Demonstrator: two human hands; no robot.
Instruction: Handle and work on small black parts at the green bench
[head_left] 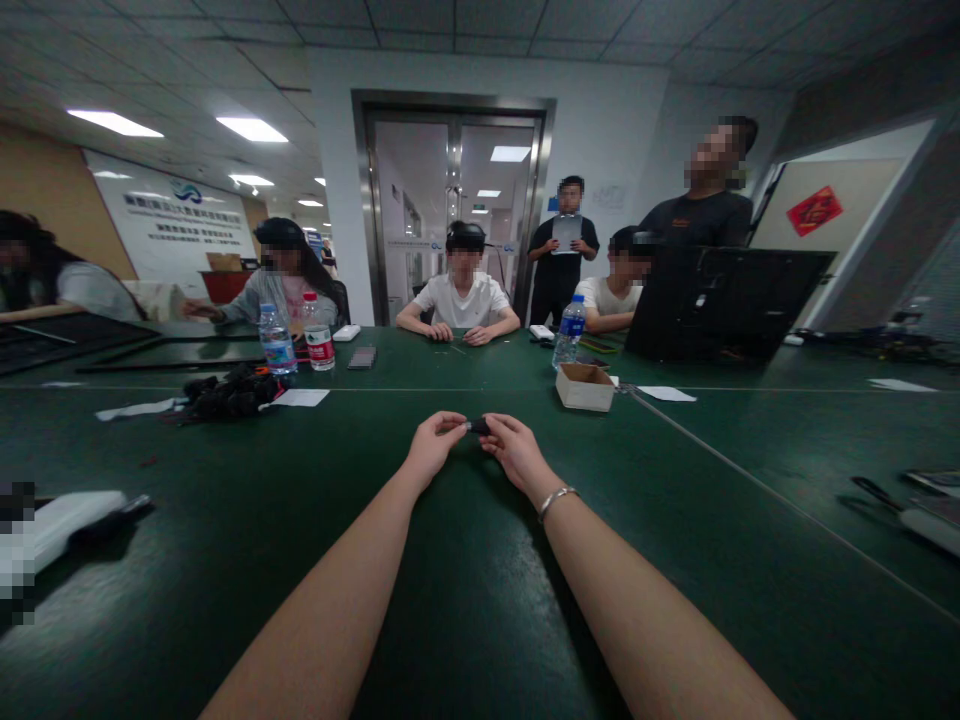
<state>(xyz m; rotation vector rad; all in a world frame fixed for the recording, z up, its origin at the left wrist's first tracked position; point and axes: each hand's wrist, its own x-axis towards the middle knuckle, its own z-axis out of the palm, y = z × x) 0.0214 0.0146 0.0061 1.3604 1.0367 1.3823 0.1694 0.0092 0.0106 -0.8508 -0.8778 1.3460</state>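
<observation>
Between my two hands, just above or on the green table, is a small black piece with a silvery end [478, 427], roughly the shape of a USB stick; its exact kind is too small to tell. My left hand [433, 448] is closed, with thumb and fingertips pinching the silvery end on the left. The dark end on the right is in the pinch of my right hand [516, 452], whose wrist wears a silver bangle. Fingertips cover parts of the piece.
On the green table [480, 580] stand a small open box [585, 388], a blue-labelled bottle [570, 332] and a red-labelled bottle [319, 335]. Black cables [232, 392] lie left. A large black screen [724, 305] stands right. Several people are around the far side.
</observation>
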